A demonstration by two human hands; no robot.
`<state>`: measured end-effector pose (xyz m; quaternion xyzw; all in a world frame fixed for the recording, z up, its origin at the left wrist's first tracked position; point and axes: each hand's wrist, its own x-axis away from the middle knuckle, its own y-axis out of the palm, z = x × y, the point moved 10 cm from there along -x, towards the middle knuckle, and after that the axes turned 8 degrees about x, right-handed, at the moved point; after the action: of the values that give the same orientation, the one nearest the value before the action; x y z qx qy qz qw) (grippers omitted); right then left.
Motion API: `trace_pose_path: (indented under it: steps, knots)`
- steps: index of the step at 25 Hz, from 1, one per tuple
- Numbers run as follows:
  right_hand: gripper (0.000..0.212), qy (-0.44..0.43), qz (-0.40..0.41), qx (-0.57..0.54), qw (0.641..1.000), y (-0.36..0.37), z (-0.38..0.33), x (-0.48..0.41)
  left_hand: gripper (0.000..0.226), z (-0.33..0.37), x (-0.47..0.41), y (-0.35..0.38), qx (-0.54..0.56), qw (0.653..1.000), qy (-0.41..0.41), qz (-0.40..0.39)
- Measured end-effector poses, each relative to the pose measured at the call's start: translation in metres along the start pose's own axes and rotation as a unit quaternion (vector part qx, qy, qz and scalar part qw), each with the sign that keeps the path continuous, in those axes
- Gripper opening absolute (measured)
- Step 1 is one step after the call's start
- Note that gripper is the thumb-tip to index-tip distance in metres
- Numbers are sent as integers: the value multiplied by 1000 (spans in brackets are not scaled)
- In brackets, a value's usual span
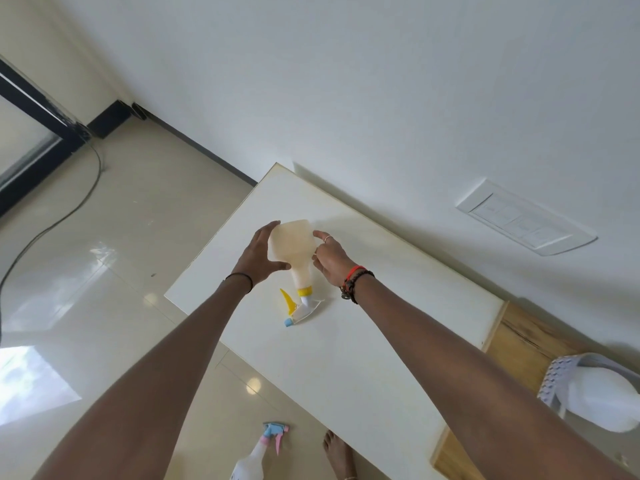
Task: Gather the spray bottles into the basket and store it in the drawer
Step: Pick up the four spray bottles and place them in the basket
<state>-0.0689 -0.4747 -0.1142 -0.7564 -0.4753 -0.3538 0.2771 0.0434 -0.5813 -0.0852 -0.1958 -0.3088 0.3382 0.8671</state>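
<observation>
A pale cream spray bottle with a yellow collar, yellow trigger and blue nozzle lies on the white tabletop, its head pointing toward me. My left hand cups its left side and my right hand presses its right side, so both hands hold the bottle body. A second white spray bottle with a pink and blue head lies on the floor near my foot. A grey perforated basket sits at the right edge with a white bottle inside it.
The white top rests on a wooden cabinet against the wall. A switch plate is on the wall to the right. A black cable runs over the glossy tiled floor at left. My bare foot stands by the table edge.
</observation>
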Motion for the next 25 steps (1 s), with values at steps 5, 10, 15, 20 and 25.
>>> trace_pose_path:
  steps: [5, 10, 15, 20, 25]
  knots:
    - [67, 3, -11, -2, 1000, 0, 3, 6, 90, -5, 2, 2, 11, 1000, -7, -2]
    - [61, 1, -44, 62, 997, -14, 15, 32, 91, -12, 27, 20, 66, 996, -27, -60]
    - [57, -3, -94, 159, 983, -38, 34, 68, 81, -15, 69, 55, 176, 966, -101, -162]
    - [41, -42, -114, 229, 966, -78, 44, 104, 76, 5, 115, 92, 256, 932, -148, -210]
    - [35, -46, -125, 218, 967, -121, 76, 149, 85, 37, 177, 142, 343, 887, -180, -251]
